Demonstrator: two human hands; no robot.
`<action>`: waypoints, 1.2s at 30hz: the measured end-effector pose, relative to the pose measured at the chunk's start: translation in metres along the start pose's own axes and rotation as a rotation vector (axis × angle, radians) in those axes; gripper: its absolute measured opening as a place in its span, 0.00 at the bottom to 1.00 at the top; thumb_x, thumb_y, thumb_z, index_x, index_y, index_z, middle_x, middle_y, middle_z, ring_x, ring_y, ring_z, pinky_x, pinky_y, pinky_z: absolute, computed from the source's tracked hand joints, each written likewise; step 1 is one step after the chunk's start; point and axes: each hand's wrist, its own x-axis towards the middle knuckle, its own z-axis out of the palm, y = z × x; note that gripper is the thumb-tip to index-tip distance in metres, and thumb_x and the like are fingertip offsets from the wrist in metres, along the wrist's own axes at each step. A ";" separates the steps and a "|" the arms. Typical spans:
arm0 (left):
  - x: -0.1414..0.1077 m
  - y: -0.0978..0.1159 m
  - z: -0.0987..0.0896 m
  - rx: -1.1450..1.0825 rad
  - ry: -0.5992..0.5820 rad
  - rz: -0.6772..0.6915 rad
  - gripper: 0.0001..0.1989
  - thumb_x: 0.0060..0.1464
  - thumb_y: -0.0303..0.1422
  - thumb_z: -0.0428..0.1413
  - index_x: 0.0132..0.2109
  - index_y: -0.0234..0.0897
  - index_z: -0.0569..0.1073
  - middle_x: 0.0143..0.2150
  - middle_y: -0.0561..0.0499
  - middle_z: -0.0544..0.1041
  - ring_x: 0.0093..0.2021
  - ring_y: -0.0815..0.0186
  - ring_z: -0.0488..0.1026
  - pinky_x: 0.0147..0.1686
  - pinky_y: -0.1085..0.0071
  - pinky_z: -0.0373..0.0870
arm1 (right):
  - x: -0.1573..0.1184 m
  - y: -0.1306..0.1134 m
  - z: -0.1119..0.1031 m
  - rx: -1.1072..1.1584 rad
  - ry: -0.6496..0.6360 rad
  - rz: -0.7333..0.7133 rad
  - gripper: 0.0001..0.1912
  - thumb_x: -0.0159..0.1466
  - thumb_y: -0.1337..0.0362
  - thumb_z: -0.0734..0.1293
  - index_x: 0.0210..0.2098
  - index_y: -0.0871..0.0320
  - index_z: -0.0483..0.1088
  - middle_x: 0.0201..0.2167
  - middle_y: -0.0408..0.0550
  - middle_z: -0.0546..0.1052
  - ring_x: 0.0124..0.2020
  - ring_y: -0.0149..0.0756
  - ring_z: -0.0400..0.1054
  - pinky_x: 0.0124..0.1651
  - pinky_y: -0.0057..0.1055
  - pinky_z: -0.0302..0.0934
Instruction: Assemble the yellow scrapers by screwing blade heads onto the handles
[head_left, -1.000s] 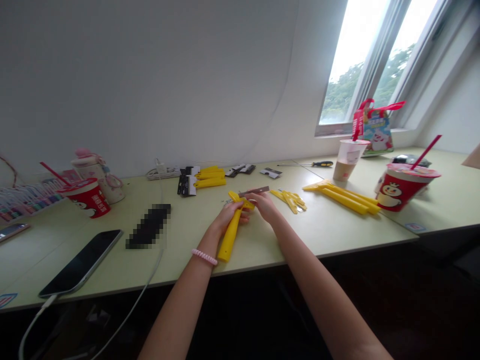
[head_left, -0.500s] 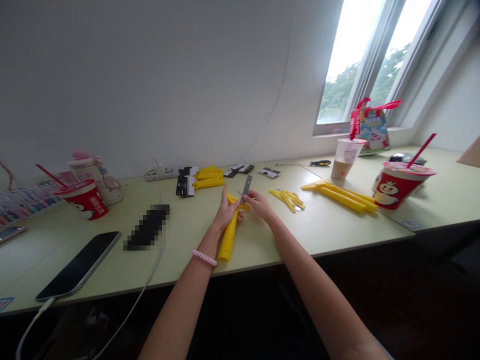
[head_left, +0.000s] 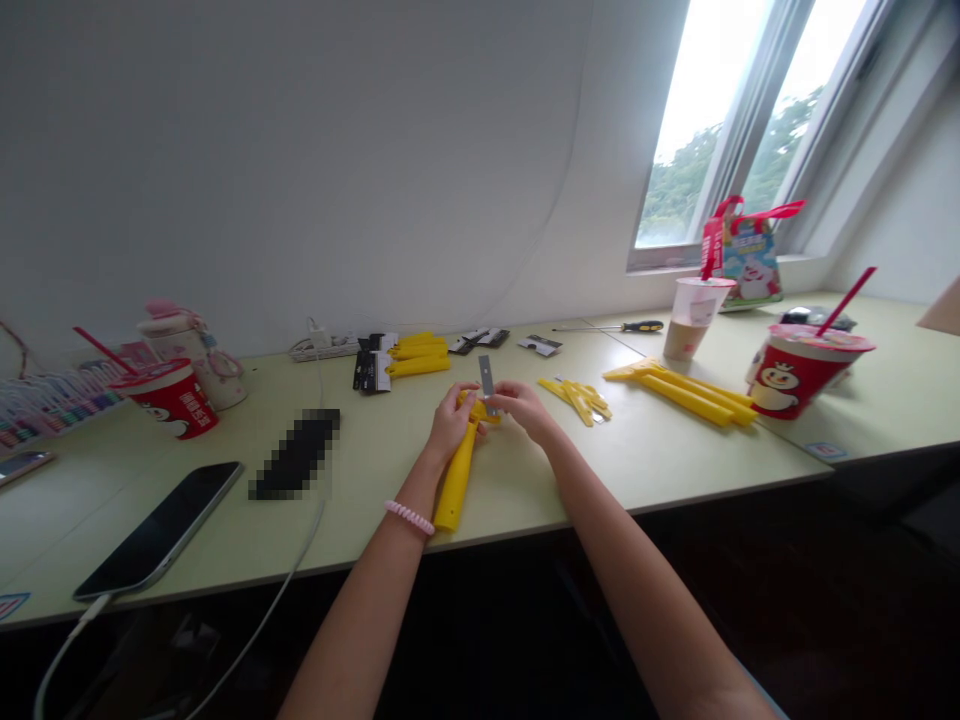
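Note:
My left hand [head_left: 448,425] is closed around the head end of a yellow scraper [head_left: 456,480], whose thick handle points toward me at the table's front edge. Between the thumb and fingers of my right hand [head_left: 519,405] is a flat grey metal blade [head_left: 487,374]. The blade stands nearly upright over the scraper's head, which my fingers partly cover; whether the two touch I cannot tell. To the right lies a small pile of yellow plastic strips [head_left: 577,398], some with metal showing. Farther right, several yellow scrapers [head_left: 686,392] lie side by side.
Yellow handles with black cards [head_left: 416,358] lie near the wall, with a screwdriver [head_left: 637,327] farther right. Drink cups stand left [head_left: 169,400] and right [head_left: 802,375]. A phone [head_left: 161,530] with its cable [head_left: 289,570] lies at front left, near a pixelated dark object [head_left: 296,455].
The blade has shifted slightly left and turned from leaning right to leaning a little left. A raised finger of my left hand has folded down onto the scraper's head.

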 end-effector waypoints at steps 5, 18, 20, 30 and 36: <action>-0.003 0.008 0.001 -0.068 0.047 -0.025 0.23 0.51 0.33 0.53 0.55 0.45 0.60 0.34 0.52 0.74 0.15 0.77 0.65 0.14 0.80 0.61 | 0.003 0.000 -0.004 -0.005 0.073 -0.023 0.08 0.50 0.60 0.62 0.22 0.59 0.67 0.18 0.40 0.65 0.22 0.28 0.56 0.27 0.26 0.50; 0.005 -0.002 -0.002 -0.113 0.097 -0.015 0.19 0.47 0.40 0.56 0.41 0.38 0.57 0.20 0.59 0.68 0.14 0.73 0.66 0.15 0.78 0.60 | 0.003 0.005 0.001 -0.261 0.093 -0.207 0.13 0.54 0.56 0.61 0.27 0.59 0.70 0.23 0.43 0.70 0.26 0.31 0.61 0.30 0.27 0.53; 0.005 -0.001 -0.002 -0.103 0.087 -0.002 0.18 0.46 0.41 0.57 0.36 0.39 0.57 0.20 0.59 0.67 0.14 0.73 0.66 0.15 0.78 0.60 | 0.004 0.006 0.000 -0.288 0.092 -0.219 0.14 0.55 0.55 0.60 0.25 0.59 0.70 0.21 0.43 0.69 0.25 0.30 0.60 0.29 0.27 0.52; 0.001 -0.002 -0.001 -0.051 0.003 -0.006 0.15 0.46 0.39 0.56 0.36 0.37 0.59 0.21 0.58 0.67 0.14 0.72 0.67 0.13 0.77 0.62 | 0.003 0.009 0.008 -0.365 0.158 -0.250 0.12 0.56 0.58 0.60 0.26 0.59 0.70 0.23 0.45 0.72 0.25 0.31 0.62 0.30 0.28 0.56; 0.000 -0.002 0.000 -0.028 0.052 0.021 0.16 0.46 0.42 0.55 0.35 0.37 0.60 0.19 0.59 0.67 0.13 0.71 0.66 0.12 0.77 0.62 | 0.003 0.009 0.010 -0.344 0.126 -0.268 0.12 0.55 0.59 0.62 0.28 0.60 0.72 0.25 0.46 0.74 0.26 0.31 0.64 0.31 0.27 0.57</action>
